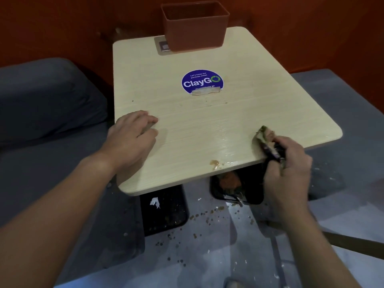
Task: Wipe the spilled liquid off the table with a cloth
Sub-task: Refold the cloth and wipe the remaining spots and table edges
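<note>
Grey floor [207, 256] lies nearest us, dotted with brown drips that we take to have run off the table edge; two black trays [164, 213] sit under that edge, likely to catch what gets swept over. At five o'clock our right hand [288, 173] clamps a soiled, bunched cloth [268, 142] just at the near rim of the table [207, 125], held low so a stroke can drag liquid toward us. A small brown puddle [215, 164] clings to the rim at six o'clock, just left of the cloth, and a wet sheen spreads above it, so we judge wiping is partly done. At nine o'clock our left hand [133, 138] rests on the top with fingers curled, holding nothing, probably steadying the table. Farther off at twelve o'clock sits a blue round sticker [202, 80] with faint specks below it, then a brown plastic bin [195, 28] at the far edge.
</note>
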`<state>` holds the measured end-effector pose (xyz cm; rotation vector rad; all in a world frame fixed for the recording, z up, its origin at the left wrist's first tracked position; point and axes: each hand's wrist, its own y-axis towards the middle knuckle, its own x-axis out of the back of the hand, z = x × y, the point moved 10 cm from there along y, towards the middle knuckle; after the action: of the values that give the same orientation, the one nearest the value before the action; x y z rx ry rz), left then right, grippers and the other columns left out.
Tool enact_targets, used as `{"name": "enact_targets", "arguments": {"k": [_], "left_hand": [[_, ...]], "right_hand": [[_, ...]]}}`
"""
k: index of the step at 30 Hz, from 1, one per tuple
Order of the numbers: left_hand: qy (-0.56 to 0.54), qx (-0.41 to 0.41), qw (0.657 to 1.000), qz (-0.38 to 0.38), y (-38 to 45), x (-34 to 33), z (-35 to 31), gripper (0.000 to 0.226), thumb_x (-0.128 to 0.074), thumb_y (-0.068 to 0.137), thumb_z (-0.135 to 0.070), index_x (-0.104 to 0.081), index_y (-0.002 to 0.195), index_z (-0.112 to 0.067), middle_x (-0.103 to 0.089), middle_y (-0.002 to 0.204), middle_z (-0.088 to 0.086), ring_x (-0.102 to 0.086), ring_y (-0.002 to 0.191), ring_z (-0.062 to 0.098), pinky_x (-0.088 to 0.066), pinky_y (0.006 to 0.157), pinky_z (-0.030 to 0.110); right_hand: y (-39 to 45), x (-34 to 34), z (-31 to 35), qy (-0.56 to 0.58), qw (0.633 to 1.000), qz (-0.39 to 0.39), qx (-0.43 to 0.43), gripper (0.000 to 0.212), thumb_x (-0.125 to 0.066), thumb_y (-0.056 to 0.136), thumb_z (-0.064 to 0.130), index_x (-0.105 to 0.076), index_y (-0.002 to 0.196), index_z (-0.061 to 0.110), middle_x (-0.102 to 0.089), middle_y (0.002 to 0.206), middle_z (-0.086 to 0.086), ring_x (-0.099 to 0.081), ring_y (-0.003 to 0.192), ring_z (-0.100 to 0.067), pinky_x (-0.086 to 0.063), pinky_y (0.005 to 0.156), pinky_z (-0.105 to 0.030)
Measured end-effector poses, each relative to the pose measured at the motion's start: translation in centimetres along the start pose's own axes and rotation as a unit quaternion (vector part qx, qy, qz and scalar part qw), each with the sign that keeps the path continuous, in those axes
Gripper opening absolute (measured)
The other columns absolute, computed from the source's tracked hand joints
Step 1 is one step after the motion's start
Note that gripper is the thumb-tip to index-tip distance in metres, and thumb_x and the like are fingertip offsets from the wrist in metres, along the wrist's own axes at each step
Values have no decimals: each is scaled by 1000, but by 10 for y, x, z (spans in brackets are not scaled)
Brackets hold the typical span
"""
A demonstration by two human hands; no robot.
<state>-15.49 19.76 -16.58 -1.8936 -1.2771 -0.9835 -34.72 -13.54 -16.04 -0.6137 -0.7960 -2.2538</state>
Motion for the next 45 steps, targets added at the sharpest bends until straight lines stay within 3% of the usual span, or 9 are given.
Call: {"name": "enact_targets", "arguments": {"k": [4, 11, 17, 22, 25, 29, 35, 39, 45], "left_hand": [[-21, 1, 1000, 17, -2, 3, 1, 61, -30, 93, -57, -55, 147, -43, -35, 163, -20, -18, 152, 5, -10, 122, 43], [-2, 8, 998, 66, 7, 3, 8, 47, -28, 107, -48, -49, 149, -50, -30, 165, -24, -15, 152, 3, -8, 126, 46], [18, -34, 997, 73, 9, 1, 13, 48, -30, 107, -39, -50, 151, -44, -28, 167, -23, -14, 152, 3, -11, 109, 40], [2, -56, 996, 67, 9, 0, 15, 46, -33, 111, -29, -49, 153, -41, -27, 169, -18, -13, 152, 3, -10, 111, 38], [15, -62, 994, 84, 10, -1, 17, 47, -34, 113, -23, -45, 156, -37, -25, 171, -15, -13, 152, 2, -9, 120, 40], [-235, -11, 964, 123, 4, 6, 23, 37, -49, 100, -48, -65, 134, -44, -55, 145, -26, -43, 139, -2, -33, 108, 28], [-395, -26, 915, -80, -32, 73, 70, 21, -54, 106, -29, -75, 108, -32, -75, 113, -18, -66, 108, -8, -45, 91, 8], [-372, 23, 918, -134, -68, 70, 115, 18, -61, 105, -26, -75, 109, -37, -76, 101, -22, -68, 97, -4, -48, 83, 10], [-430, 125, 882, -150, -145, 24, 148, 17, -65, 103, -20, -76, 107, -33, -74, 87, -11, -61, 73, -2, -48, 68, 13]], "right_hand": [[-75, -62, 69, 36, 996, 67, 41, 65, -48, 76, -10, -63, 135, 11, -61, 138, 2, -48, 112, -23, -29, 99, -12], [-162, -130, 190, 173, 956, 213, 103, 62, -45, 74, 3, -66, 131, 13, -59, 141, 4, -53, 113, -24, -41, 98, -29], [-138, -84, 105, 396, 898, 132, -139, 66, -53, 78, -4, -71, 124, 40, -72, 123, 8, -69, 86, -18, -61, 66, -33], [-112, -53, 71, 251, 965, 0, -82, 57, -51, 81, -15, -66, 127, 15, -62, 135, -2, -59, 127, -12, -52, 109, -39], [-132, -82, 106, 169, 984, 43, -18, 62, -51, 77, -25, -65, 130, 5, -54, 141, -4, -51, 127, -9, -41, 105, -8], [-174, -122, 172, 100, 984, 137, 48, 65, -53, 74, -11, -64, 134, 9, -54, 146, 3, -49, 114, -21, -44, 96, -24], [-165, -120, 197, 217, 952, 214, -37, 52, -50, 82, 8, -68, 123, 35, -61, 128, 22, -58, 117, -1, -50, 101, -23], [-132, -100, 185, 86, 981, 174, -15, 45, -51, 90, 10, -62, 132, 23, -49, 130, 10, -47, 111, 12, -31, 89, 5], [-192, -163, 247, -23, 943, 320, 85, 65, -63, 89, 6, -49, 152, 16, -38, 150, 3, -35, 139, -15, -27, 117, -20]]}}
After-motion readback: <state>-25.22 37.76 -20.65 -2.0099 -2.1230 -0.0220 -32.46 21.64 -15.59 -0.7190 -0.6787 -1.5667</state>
